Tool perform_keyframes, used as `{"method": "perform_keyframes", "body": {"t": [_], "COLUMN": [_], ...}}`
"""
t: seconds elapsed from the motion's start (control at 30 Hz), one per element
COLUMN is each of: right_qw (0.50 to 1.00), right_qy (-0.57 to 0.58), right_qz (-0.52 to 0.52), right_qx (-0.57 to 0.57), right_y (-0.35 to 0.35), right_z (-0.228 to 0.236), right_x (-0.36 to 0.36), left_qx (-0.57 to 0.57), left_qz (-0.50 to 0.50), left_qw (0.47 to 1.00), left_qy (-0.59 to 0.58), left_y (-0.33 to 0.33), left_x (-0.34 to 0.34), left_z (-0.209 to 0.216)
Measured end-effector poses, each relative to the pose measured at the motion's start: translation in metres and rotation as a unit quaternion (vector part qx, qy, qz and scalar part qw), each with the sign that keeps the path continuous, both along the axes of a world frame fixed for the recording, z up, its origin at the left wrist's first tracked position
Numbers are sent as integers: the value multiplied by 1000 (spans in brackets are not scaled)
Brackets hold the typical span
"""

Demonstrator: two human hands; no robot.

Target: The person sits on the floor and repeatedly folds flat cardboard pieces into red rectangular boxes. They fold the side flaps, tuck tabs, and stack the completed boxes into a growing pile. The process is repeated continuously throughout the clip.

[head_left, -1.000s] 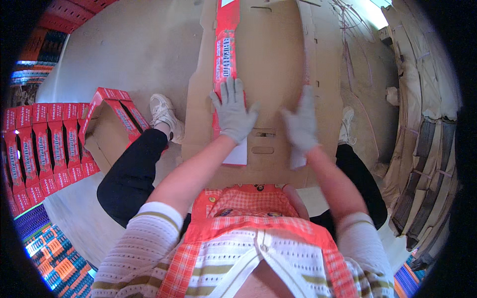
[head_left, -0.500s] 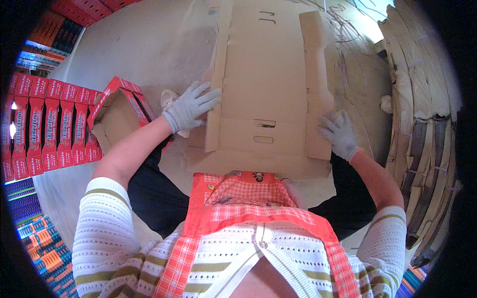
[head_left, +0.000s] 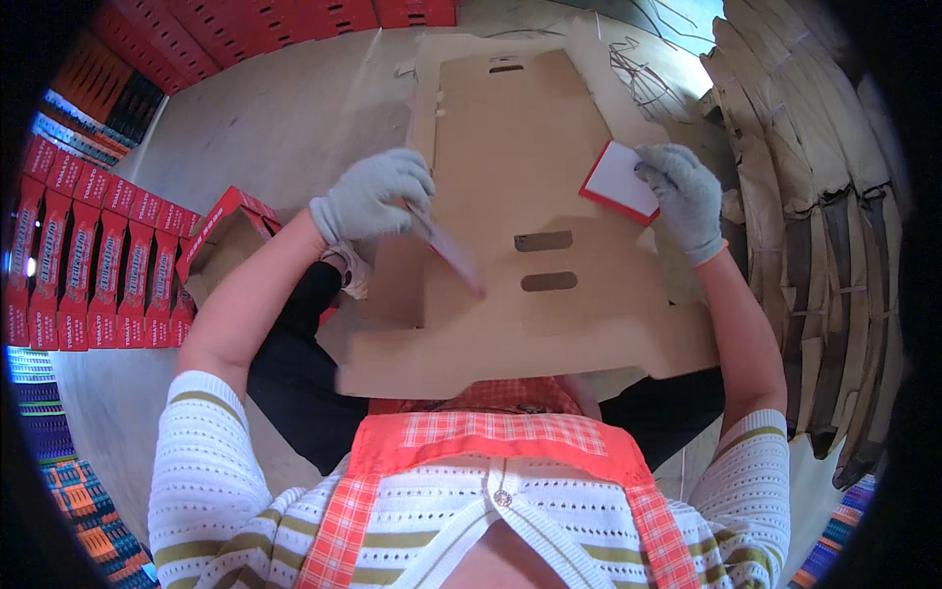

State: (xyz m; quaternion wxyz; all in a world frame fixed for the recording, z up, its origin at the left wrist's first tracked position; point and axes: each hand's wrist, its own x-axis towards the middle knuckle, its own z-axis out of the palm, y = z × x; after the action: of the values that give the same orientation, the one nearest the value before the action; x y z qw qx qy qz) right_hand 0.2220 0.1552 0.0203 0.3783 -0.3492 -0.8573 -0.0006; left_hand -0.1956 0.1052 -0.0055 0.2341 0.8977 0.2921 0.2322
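Note:
A brown cardboard box blank point(head_left: 520, 177) lies in front of me, its near edge over my lap, with hand-hole slots cut in it. My gloved left hand point(head_left: 378, 191) is closed at the blank's left side on a thin cardboard flap point(head_left: 453, 257), blurred by motion and leaning inward. At the right side, my gloved right hand point(head_left: 684, 201) pinches a cardboard flap point(head_left: 622, 183) with a white face and red edge, thumb toward its corner. Whether either flap is joined to the blank I cannot tell.
Red printed boxes point(head_left: 103, 255) stand in a row at the left, with a tilted open box point(head_left: 231, 240) beside them. More red boxes point(head_left: 255, 39) are stacked at the far left. Bundled cardboard point(head_left: 824, 226) is piled at the right. Loose strapping point(head_left: 643, 83) lies far right.
Both hands have moved from resting against the blank's sides to holding flaps at its left and right. The blank's side panels now lie flatter, and its near edge sits closer to me.

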Motion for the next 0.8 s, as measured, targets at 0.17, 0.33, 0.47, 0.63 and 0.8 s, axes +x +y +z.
{"method": "perform_keyframes", "body": {"t": [0.17, 0.33, 0.47, 0.63, 0.8], "right_qw": [964, 746, 608, 886, 924], "right_qy": [-159, -402, -469, -321, 112], "right_qz": [128, 348, 288, 120, -138], "right_qx": [-169, -401, -572, -313, -340], "right_y": [-69, -179, -160, -75, -35], "right_z": [-25, -51, -70, -85, -162], "right_x": [-5, -14, -12, -3, -27], "left_qx": [200, -156, -498, -51, -103], "left_qz": [157, -148, -144, 116, 455], "left_qw": [952, 944, 827, 934, 883], "left_qy": [173, 251, 218, 334, 48], "left_y": [-45, -162, -157, -87, -59], "left_x": [25, 59, 55, 36, 31], "left_z": [-16, -63, -56, -62, -139]}}
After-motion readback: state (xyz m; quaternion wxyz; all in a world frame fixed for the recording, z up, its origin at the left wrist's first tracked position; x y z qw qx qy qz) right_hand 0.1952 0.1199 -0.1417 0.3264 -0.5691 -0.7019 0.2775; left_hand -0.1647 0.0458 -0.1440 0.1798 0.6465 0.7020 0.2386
